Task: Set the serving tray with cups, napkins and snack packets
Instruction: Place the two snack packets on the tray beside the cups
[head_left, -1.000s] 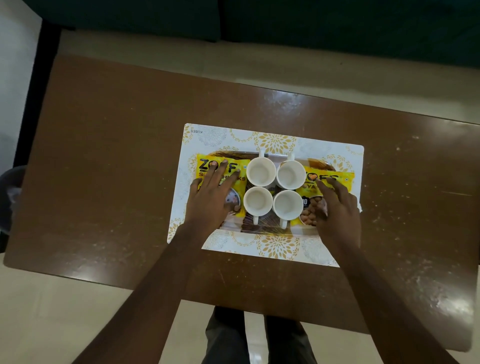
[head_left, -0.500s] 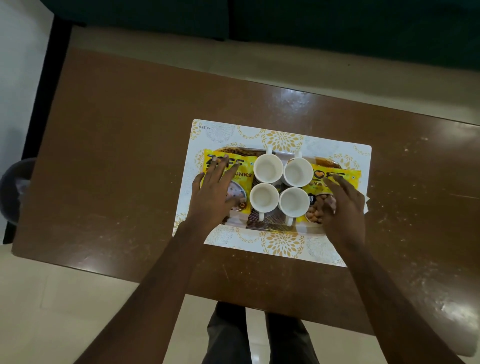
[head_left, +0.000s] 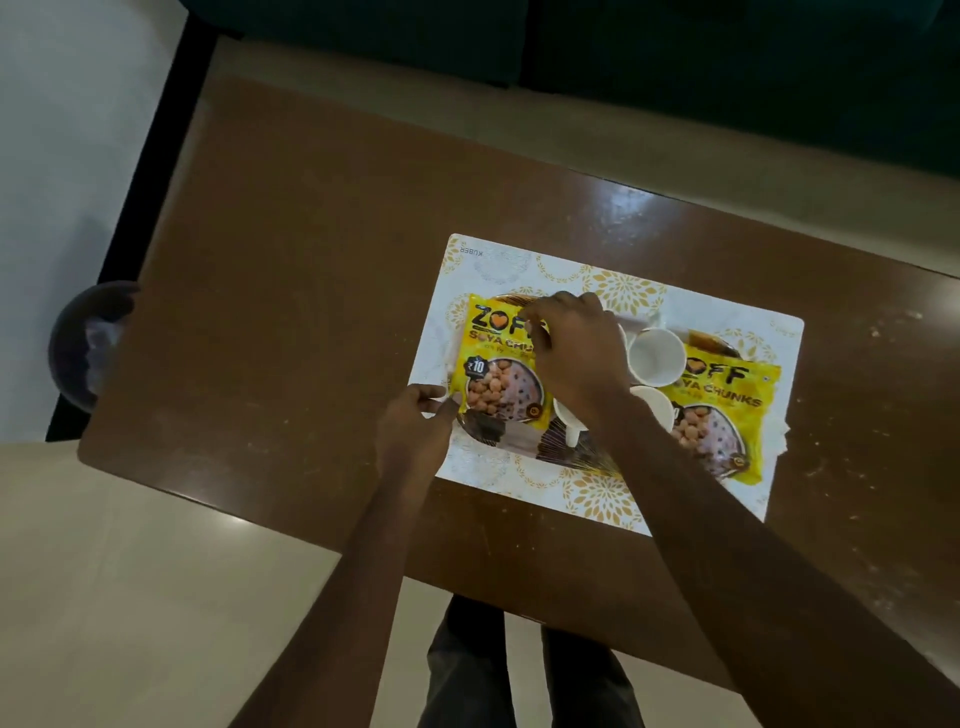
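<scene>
Change: since the frame before, the right hand (head_left: 574, 358) has been moved from the right packet across the cups to the left packet, and the left hand (head_left: 415, 426) has been slid down to that packet's near left corner.
Right hand: fingers are bent and pinched on the top edge of the left packet (head_left: 496, 366).
Left hand: fingers are curled at the packet's low left corner; whether the corner is gripped cannot be told.
Left packet: yellow, laid flat on the left end of the tray (head_left: 558, 449), with round brown snacks pictured on it.
Cups: white cups (head_left: 655, 354) are kept in the middle of the tray, partly hidden by the right arm.
Right packet: the other yellow packet (head_left: 724, 415) is left lying on the right end of the tray, untouched.
Napkin: a white edge (head_left: 779, 434) is seen sticking out past the right packet.
Mat: the tray is set on a white and gold mat (head_left: 597, 499).
Table: the mat is laid on a brown table (head_left: 291, 291).
</scene>
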